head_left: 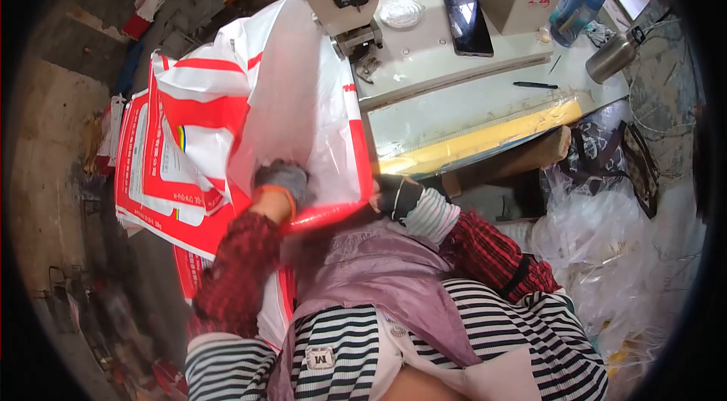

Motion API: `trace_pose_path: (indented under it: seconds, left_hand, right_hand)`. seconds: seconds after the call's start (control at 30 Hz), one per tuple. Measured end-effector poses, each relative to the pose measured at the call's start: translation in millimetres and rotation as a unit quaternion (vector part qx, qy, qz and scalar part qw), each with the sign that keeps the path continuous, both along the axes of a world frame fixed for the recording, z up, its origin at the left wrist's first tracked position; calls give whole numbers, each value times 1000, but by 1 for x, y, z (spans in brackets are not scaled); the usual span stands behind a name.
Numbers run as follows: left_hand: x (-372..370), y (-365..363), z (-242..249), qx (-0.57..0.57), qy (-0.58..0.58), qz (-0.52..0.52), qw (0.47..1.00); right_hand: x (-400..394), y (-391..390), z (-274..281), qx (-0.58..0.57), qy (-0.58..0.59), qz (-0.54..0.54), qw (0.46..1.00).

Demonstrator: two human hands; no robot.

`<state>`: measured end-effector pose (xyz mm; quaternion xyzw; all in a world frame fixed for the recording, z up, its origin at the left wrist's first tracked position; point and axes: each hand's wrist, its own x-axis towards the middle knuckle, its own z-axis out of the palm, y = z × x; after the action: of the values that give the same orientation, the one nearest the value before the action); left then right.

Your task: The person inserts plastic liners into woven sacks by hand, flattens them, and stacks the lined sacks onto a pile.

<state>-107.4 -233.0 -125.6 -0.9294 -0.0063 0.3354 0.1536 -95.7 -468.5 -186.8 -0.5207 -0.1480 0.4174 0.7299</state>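
Note:
A large red and white woven bag (333, 136) lies across my front, its red edge nearest me. My left hand (282, 178), in a grey glove with an orange band at the wrist, is at the bag's white surface; motion blurs its fingers. At the bag's right red edge, my right hand (395, 196) in a dark glove pinches the material. More printed red and white bags (174, 151) lie stacked and partly folded to the left. Beyond the bag stands a sewing machine (447, 7), its needle area just right of the bag's far part.
On the machine table lie a black phone (467, 24) and a black pen (535, 85). A steel bottle (612, 59) and a blue plastic bottle (578, 12) are at the right. A yellow strip (485, 140) runs along the table's front edge. Clear plastic (583, 249) is heaped at lower right.

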Motion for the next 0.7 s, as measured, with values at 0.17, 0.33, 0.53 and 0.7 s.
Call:
trace_pose_path:
  seconds: [0.17,0.33,0.53,0.7]
  left_hand:
    - [-1,-14,9,-25,-65,58,996]
    - [2,-38,26,-257,-414,-70,870]
    - [19,-42,43,-196,-353,-153,902]
    - [17,-44,23,-268,-427,-70,861]
  right_hand:
    - [1,-4,-18,33,40,15,999]
    - [0,-9,-32,-60,-218,22,974]
    - [-5,-1,-10,-16,-192,-52,980]
    - [-5,-1,10,-79,-16,-32,996]
